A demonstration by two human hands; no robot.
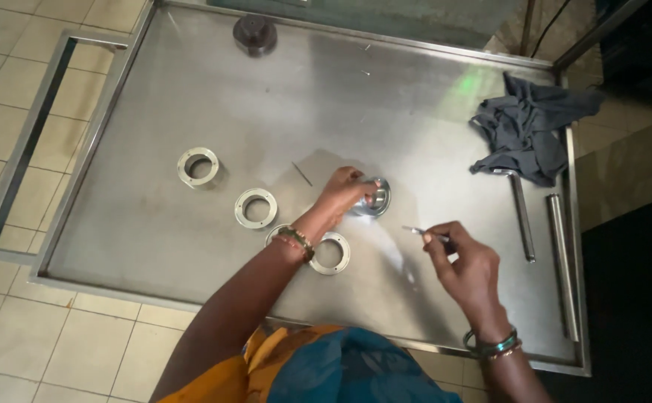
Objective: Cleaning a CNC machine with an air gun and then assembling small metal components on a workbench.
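My left hand (343,190) grips a shiny round metal flange part (374,197) that rests on the steel table (192,89). My right hand (464,261) pinches a thin metal pin or small tool (418,232), its tip pointing left toward that part, a short gap away. Three flat metal rings lie to the left: one at the far left (198,166), one in the middle (256,207), and one (331,253) just below my left wrist. A further ring edge shows partly under my left forearm.
A crumpled dark grey cloth (527,127) lies at the table's right rear. Two long metal rods (521,215) (559,261) lie along the right edge. A dark round knob (254,33) stands at the back. A thin pin (301,174) lies near the centre. Tiled floor surrounds the table.
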